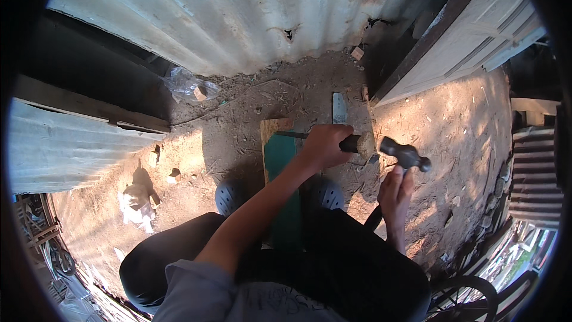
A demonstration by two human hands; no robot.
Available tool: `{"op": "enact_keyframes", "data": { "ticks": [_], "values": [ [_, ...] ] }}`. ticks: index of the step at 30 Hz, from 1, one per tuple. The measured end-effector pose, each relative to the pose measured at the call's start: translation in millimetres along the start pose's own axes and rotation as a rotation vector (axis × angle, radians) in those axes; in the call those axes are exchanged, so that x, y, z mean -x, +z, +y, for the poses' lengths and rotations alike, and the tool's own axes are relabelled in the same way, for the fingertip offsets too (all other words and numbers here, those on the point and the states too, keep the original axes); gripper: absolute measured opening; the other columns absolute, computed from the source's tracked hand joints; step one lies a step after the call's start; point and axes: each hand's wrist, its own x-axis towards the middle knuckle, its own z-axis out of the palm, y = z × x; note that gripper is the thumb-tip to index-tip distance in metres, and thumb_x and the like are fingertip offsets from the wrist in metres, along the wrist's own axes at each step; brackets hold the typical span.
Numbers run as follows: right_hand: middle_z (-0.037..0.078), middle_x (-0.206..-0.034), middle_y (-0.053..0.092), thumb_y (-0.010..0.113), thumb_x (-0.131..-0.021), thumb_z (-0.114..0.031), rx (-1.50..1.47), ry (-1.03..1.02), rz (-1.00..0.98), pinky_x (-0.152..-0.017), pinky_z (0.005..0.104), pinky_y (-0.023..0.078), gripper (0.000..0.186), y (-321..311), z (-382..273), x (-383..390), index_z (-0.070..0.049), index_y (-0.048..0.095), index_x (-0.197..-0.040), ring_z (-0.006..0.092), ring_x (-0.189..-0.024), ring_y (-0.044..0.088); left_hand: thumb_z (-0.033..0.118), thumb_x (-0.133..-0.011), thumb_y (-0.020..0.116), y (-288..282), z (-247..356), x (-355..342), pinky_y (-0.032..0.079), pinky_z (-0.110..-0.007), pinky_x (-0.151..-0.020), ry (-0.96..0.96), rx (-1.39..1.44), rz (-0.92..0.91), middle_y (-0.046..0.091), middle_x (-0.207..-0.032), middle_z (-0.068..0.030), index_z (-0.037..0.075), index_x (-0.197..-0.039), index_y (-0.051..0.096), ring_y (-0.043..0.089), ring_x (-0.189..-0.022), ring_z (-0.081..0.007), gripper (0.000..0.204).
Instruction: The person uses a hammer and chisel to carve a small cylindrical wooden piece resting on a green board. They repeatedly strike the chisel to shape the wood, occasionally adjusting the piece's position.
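My left hand is closed around a chisel's handle, its pale struck end facing right. The dark blade reaches left over the upper end of a green board with bare wood along its edge, lying between my clog-covered feet; whether the tip touches it, I cannot tell. My right hand grips a hammer, whose black head is just right of the chisel's struck end, apart from it. A flat grey piece lies on the dirt beyond my left hand.
Corrugated sheet wall stands ahead, a pale door at right and another sheet at left. Plastic film, wood blocks and a white object lie on the dirt. A wheel-like black rim is at lower right.
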Motion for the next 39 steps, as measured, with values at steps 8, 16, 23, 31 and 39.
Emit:
{"op": "enact_keyframes", "data": {
  "ticks": [8, 16, 23, 31, 39],
  "values": [
    [-0.004, -0.056, 0.035, 0.038, -0.1, -0.033, -0.221, -0.014, 0.046, -0.036, 0.0207, 0.023, 0.028, 3, -9, -8, -0.008, 0.045, -0.092, 0.0033, -0.041, 0.029, 0.025, -0.059, 0.072, -3, -1, 9, 0.048, -0.042, -0.068, -0.104, -0.01, -0.099, 0.063, -0.079, -0.0148, 0.005, -0.086, 0.063, 0.062, -0.076, -0.0342, 0.035],
    [-0.005, -0.054, 0.032, 0.04, -0.1, -0.03, -0.224, 0.193, 0.045, -0.034, 0.0191, 0.022, 0.026, -9, -18, -9, -0.012, 0.039, -0.082, 0.0024, -0.039, 0.027, 0.02, -0.062, 0.067, 2, -6, 17, 0.05, -0.043, -0.064, 0.064, -0.14, -0.285, 0.062, -0.073, -0.0123, 0.009, -0.078, 0.062, 0.064, -0.072, -0.0322, 0.02],
    [-0.005, -0.055, 0.031, 0.04, -0.1, -0.03, -0.252, 0.227, 0.01, -0.033, 0.0193, 0.019, 0.025, -9, -10, -6, -0.012, 0.039, -0.083, 0.0022, -0.039, 0.025, 0.023, -0.063, 0.068, 43, -31, 72, 0.052, -0.043, -0.065, 0.261, -0.318, -1.022, 0.065, -0.074, -0.01, 0.012, -0.075, 0.065, 0.065, -0.076, -0.0325, 0.016],
    [-0.006, -0.055, 0.03, 0.041, -0.1, -0.029, -0.357, 0.311, 0.058, -0.033, 0.019, 0.018, 0.022, -7, -17, -9, -0.013, 0.041, -0.085, 0.0019, -0.039, 0.024, 0.023, -0.068, 0.066, 6, -8, 44, 0.05, -0.044, -0.069, 0.168, -0.205, -0.84, 0.063, -0.08, -0.013, 0.01, -0.084, 0.061, 0.064, -0.08, -0.0309, 0.02],
    [-0.004, -0.066, 0.038, 0.045, -0.097, -0.029, -0.318, 0.373, 0.081, -0.044, 0.0193, 0.028, 0.025, -13, -11, -6, -0.005, 0.048, -0.103, 0.0034, -0.053, 0.035, 0.023, -0.061, 0.073, -1, 0, 31, 0.05, -0.043, -0.073, 0.041, -0.126, -0.404, 0.062, -0.086, -0.0131, 0.004, -0.1, 0.057, 0.062, -0.085, -0.032, 0.046]
  ]
}}
